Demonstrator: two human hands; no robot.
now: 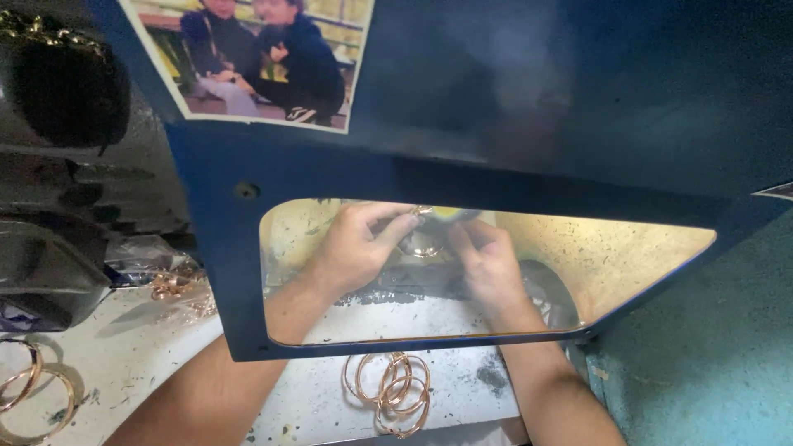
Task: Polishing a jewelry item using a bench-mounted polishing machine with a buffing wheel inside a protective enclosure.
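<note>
Both hands work behind the clear window (644, 256) of a dark blue shield (537, 107). My left hand (355, 248) pinches a small gold ring (423, 212) between thumb and fingertips. My right hand (487, 266) meets it from the right, fingers curled onto the same ring. Just below the fingertips sits a shiny round metal part (421, 244). The window is smeared, so the ring's exact shape is unclear. Both forearms reach in under the shield's lower edge.
A pile of gold bangles (396, 390) lies on the white bench (314, 405) between my forearms. More bangles (25, 388) lie at the far left, near a plastic bag of gold pieces (169, 282) and a dark machine (49, 272). A photo print (256, 58) is stuck on the shield.
</note>
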